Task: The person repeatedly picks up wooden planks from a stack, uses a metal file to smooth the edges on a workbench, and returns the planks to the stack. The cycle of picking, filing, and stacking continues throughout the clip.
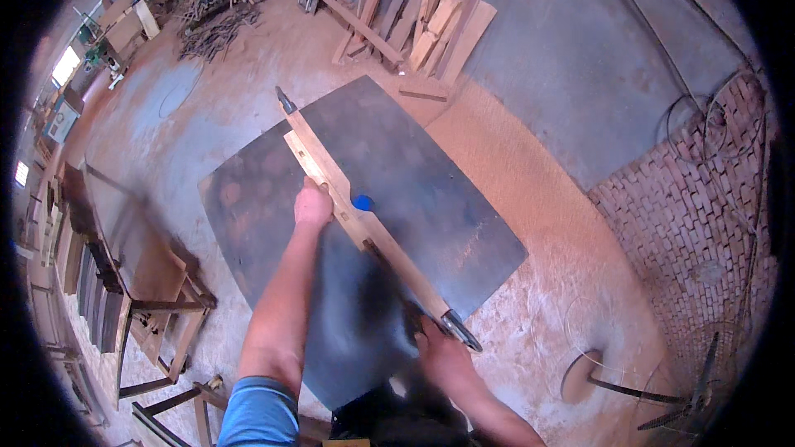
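Where the long, pale wooden bar [402,264] with dark metal end fittings [460,331] is laid diagonally across the dark, rectangular tabletop [447,199], its long axis is directed from far left to near right. Its mortised left edge is gripped near mid-length by the curled fingers of the left hand [314,204]; its near end lies just beside the right hand [445,358], whose finger closure cannot be told.
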Motion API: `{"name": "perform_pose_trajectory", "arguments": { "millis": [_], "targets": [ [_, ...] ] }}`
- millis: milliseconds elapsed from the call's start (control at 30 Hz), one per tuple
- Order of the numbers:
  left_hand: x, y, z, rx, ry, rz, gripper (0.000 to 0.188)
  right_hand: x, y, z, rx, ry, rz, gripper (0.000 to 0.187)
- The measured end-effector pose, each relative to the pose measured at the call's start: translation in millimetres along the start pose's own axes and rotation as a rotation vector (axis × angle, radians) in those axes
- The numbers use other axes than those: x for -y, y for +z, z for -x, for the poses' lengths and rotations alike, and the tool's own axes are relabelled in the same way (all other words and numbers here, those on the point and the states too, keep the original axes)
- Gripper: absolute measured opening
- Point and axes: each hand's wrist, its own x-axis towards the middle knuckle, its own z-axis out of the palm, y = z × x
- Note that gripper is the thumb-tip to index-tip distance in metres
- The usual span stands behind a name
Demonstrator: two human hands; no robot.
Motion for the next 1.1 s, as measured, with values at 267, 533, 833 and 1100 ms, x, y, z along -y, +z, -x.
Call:
{"name": "perform_pose_trajectory", "arguments": {
  "millis": [267,533,833,1100],
  "targets": [
    [-6,-21,-45,0.048,-0.048,0.021,0.032,33,10,-40,-0.007,0.101,0.01,0.038],
    [2,-44,-103,0.069,-0.074,-0.063,0.07,78,25,-102,-0.053,-0.128,-0.025,0.024],
    [71,-95,-32,0.477,-0.065,1.052,0.026,2,62,-1,0.194,0.04,0.058,0.041],
    [164,-181,225,-0.016,-0.114,1.262,0.033,-55,58,23,0.256,-0.385,0.162,0.041]
  ]
}}
